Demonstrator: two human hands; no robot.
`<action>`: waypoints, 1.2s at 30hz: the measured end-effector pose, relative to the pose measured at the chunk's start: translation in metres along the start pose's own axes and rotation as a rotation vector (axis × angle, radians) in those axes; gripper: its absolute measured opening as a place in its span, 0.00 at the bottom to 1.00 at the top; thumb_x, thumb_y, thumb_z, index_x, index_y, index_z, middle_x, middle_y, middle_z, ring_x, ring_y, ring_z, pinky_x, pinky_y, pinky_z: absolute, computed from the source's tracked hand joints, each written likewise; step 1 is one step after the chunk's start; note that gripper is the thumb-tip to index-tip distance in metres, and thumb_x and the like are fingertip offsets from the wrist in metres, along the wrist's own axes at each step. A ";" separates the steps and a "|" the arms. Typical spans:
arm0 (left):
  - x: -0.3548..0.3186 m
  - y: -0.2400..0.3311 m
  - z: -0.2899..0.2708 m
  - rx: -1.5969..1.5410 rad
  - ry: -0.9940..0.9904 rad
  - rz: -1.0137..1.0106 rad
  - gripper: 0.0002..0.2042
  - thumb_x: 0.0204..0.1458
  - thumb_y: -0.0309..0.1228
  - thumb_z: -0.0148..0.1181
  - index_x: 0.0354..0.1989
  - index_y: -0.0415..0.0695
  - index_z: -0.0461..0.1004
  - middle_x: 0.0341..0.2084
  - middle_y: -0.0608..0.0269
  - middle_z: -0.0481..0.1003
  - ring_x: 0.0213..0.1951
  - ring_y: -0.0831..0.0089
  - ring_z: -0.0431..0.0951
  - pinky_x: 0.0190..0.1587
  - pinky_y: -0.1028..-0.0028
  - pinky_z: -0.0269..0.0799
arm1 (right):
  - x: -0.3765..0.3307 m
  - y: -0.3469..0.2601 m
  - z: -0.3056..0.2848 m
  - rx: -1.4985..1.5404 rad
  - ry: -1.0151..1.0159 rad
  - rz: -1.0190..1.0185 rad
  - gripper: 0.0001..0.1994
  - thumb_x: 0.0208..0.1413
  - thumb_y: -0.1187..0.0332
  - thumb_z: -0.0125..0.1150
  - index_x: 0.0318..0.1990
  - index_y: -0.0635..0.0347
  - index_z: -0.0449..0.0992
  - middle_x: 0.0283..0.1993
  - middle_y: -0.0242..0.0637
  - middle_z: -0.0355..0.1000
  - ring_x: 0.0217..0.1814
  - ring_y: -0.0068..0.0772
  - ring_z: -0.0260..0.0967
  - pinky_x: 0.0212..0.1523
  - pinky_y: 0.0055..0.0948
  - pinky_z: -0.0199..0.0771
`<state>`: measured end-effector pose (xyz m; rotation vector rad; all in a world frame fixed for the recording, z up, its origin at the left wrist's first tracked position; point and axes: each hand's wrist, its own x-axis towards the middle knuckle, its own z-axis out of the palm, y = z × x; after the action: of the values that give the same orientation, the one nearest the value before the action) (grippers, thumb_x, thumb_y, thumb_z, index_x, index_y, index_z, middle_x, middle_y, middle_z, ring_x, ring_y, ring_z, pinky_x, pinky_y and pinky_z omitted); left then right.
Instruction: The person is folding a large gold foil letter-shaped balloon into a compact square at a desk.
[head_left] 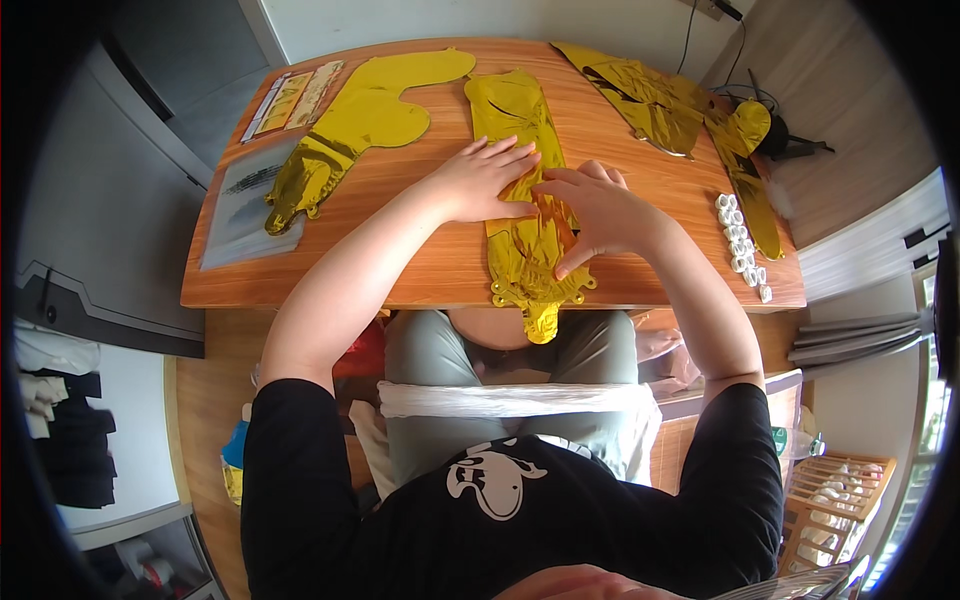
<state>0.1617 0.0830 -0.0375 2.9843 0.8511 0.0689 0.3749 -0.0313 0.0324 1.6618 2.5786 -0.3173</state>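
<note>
A gold foil balloon (508, 100), uninflated and creased, lies lengthwise in front of me on the wooden table (420, 255). Its narrow lower tip hangs over the near edge. My left hand (485, 182) rests flat across its middle with the fingers stretched out. On the lower right part of the foil is my right hand (610, 215), its fingers bent and the thumb held apart from them. I see nothing gripped in either hand. To the left lies another flat gold foil balloon (375, 112), folded over at its near end.
More gold foil (645, 100) lies at the far right, with another strip (748, 175) along the right edge. Several small white rolls (740, 246) stand nearby. On the left are a clear plastic bag (235, 225) and printed cards (290, 98). Black cables (742, 92) hang behind the right corner.
</note>
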 end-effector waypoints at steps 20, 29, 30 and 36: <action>0.005 -0.003 0.003 -0.019 -0.008 0.030 0.49 0.57 0.74 0.40 0.79 0.53 0.44 0.79 0.62 0.44 0.79 0.62 0.40 0.79 0.56 0.34 | -0.020 0.061 0.038 0.172 0.421 -0.472 0.16 0.48 0.83 0.59 0.45 0.62 0.84 0.51 0.44 0.80 0.57 0.48 0.75 0.60 0.40 0.76; -0.002 0.001 -0.004 -0.020 -0.076 0.084 0.48 0.58 0.74 0.38 0.79 0.53 0.41 0.79 0.60 0.41 0.79 0.61 0.38 0.79 0.54 0.33 | -0.041 0.049 0.047 0.197 0.401 -0.484 0.20 0.49 0.85 0.58 0.51 0.65 0.81 0.57 0.46 0.77 0.63 0.52 0.72 0.63 0.43 0.73; -0.005 0.004 -0.004 -0.014 -0.096 0.097 0.48 0.58 0.73 0.38 0.79 0.53 0.41 0.79 0.60 0.41 0.79 0.60 0.38 0.79 0.53 0.33 | -0.046 0.045 0.048 0.201 0.392 -0.491 0.20 0.49 0.83 0.59 0.51 0.64 0.81 0.57 0.46 0.77 0.63 0.52 0.72 0.64 0.44 0.72; -0.032 0.028 -0.004 -0.009 -0.109 0.126 0.47 0.60 0.71 0.38 0.79 0.53 0.41 0.79 0.59 0.41 0.79 0.60 0.38 0.78 0.52 0.33 | -0.084 0.015 0.049 0.232 0.365 -0.480 0.24 0.49 0.75 0.64 0.57 0.60 0.78 0.61 0.44 0.75 0.64 0.49 0.70 0.65 0.45 0.70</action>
<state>0.1492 0.0422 -0.0330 2.9973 0.6498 -0.0856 0.4206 -0.1100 -0.0040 1.2216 3.3240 -0.3749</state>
